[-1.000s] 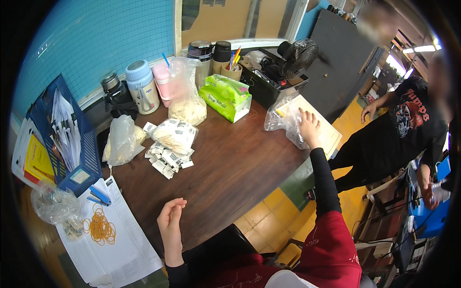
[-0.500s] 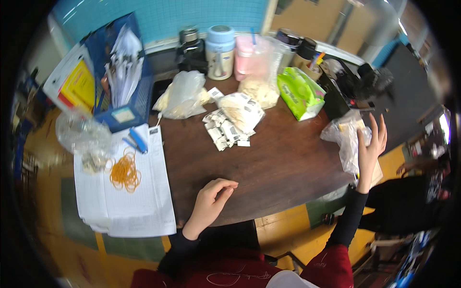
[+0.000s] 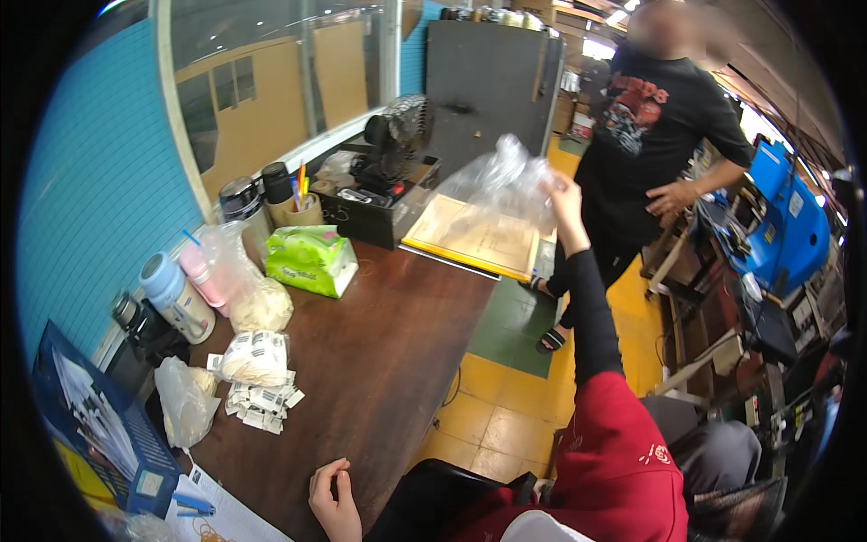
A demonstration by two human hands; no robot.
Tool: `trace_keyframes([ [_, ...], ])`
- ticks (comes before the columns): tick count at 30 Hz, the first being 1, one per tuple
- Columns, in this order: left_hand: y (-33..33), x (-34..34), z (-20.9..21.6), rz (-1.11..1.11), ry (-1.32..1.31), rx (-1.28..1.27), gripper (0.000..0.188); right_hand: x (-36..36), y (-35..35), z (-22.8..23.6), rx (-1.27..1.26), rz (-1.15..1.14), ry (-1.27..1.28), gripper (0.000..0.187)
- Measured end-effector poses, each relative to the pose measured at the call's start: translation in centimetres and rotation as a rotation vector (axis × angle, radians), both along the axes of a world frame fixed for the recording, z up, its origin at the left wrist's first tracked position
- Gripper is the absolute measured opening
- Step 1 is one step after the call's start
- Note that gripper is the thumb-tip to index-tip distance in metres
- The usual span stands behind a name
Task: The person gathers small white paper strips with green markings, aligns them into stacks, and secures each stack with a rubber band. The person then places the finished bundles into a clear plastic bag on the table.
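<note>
At the far right end of the table, my right hand (image 3: pixel 564 197) is raised with its fingers closed on the edge of a clear plastic bag (image 3: pixel 506 176). The bag hangs crumpled over a pale flat board with a yellow edge (image 3: pixel 479 237). Down by the table's front edge, my left hand (image 3: pixel 334 501) rests with curled fingers, and nothing shows in it. Farther left are a pile of small white printed labels (image 3: pixel 262 406) and a bag of labels (image 3: pixel 256 359) lying against it.
A green soft pack (image 3: pixel 312 260), bottles and a pen cup (image 3: pixel 300 210) line the back of the brown table (image 3: pixel 388 334). A black box (image 3: pixel 370 212) and a small fan (image 3: pixel 397 131) stand near the board. Beyond the table's end stands a person in black (image 3: pixel 632 154).
My view has swung to the right. My right hand, spread near the plastic bag before, now grips it and holds it up, uncovering the board. My left hand stays by the table edge.
</note>
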State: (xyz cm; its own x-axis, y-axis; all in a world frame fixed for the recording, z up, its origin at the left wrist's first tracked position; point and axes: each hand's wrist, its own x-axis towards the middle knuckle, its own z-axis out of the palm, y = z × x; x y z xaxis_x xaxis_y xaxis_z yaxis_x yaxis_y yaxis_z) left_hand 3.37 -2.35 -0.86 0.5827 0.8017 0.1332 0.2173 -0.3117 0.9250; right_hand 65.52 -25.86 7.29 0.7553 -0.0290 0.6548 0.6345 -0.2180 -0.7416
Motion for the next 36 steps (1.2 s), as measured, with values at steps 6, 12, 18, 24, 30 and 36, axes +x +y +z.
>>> trace_keyframes([
  [6,-0.1,0.0,0.0,-0.037,0.019,0.137,0.014,8.0,-14.9,-1.2,1.160,0.391,0.469,0.028],
  [12,-0.4,-0.2,0.3,-0.047,0.005,0.115,0.015,5.3,-19.6,-4.2,0.277,-0.694,0.677,0.032],
  [18,-0.2,-0.3,0.2,-0.095,0.053,0.184,0.015,5.4,-19.3,-4.6,-0.305,-0.963,0.675,0.036],
  [24,-0.3,-0.3,0.2,-0.081,0.058,0.191,0.016,7.2,-16.6,-2.8,1.190,-0.410,0.356,0.043],
  [30,-0.3,0.2,0.6,-0.079,0.051,0.200,0.015,8.2,-15.5,-0.4,1.112,-0.235,0.399,0.049],
  [36,0.1,-0.5,-0.1,-0.077,-0.049,0.267,0.014,5.6,-9.7,4.8,0.067,-0.462,0.162,0.052],
])
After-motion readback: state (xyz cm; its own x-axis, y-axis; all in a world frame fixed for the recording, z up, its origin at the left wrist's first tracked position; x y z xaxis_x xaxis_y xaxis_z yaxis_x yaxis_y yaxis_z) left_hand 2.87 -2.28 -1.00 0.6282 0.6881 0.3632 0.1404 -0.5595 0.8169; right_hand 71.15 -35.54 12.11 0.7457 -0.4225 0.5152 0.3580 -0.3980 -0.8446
